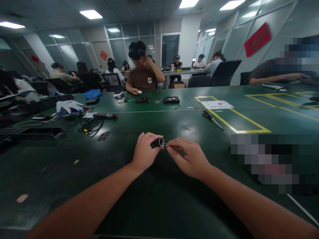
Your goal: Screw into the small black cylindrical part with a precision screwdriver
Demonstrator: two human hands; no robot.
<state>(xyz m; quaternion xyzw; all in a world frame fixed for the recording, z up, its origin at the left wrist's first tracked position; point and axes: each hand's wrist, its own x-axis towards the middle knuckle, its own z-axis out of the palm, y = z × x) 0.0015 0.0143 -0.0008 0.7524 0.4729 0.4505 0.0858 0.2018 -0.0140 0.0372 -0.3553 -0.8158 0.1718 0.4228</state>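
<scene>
My left hand (146, 151) is holding a black tube (159, 142) over the counter (124, 126); my right hand (190, 156) is pinching a thin stick (177, 149) by its shiny end. I'm guessing the tube isn't finished.

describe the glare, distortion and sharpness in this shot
Head view: ceiling lights blow out to white, and pale sheen shows on the table; head view: the glass wall slants at right, likely lens distortion; head view: the black cylinder in the left hand is too small for fine detail.
</scene>
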